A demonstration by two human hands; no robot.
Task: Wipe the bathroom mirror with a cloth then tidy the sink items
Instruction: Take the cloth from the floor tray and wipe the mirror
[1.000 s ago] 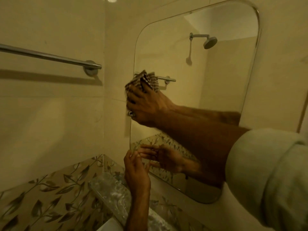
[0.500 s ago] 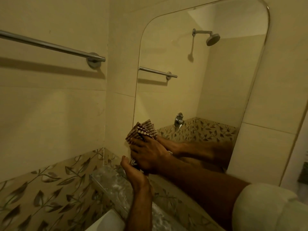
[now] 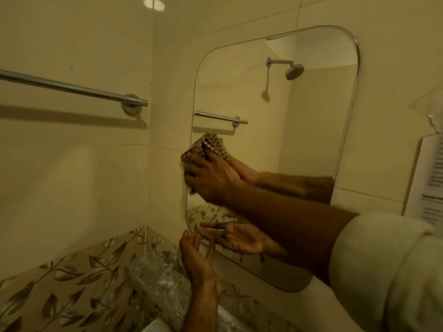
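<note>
A rounded wall mirror [image 3: 311, 140] hangs on cream tiles. My right hand [image 3: 211, 180] presses a brown checked cloth [image 3: 195, 152] flat against the mirror's left edge, about halfway up. My left hand [image 3: 195, 257] hovers below it near the mirror's lower left corner, fingers spread and holding nothing. Both hands are reflected in the glass. The sink items are out of sight.
A chrome towel rail [image 3: 72, 88] runs along the left wall. A glass shelf [image 3: 153, 271] sits under the mirror by the leaf-patterned tile band [image 3: 72, 283]. A white sink edge [image 3: 155, 327] shows at the bottom. A paper notice [image 3: 429, 183] hangs at right.
My right hand has slid the cloth up the mirror's left edge from near the bottom corner. My left hand has come away from it and opened.
</note>
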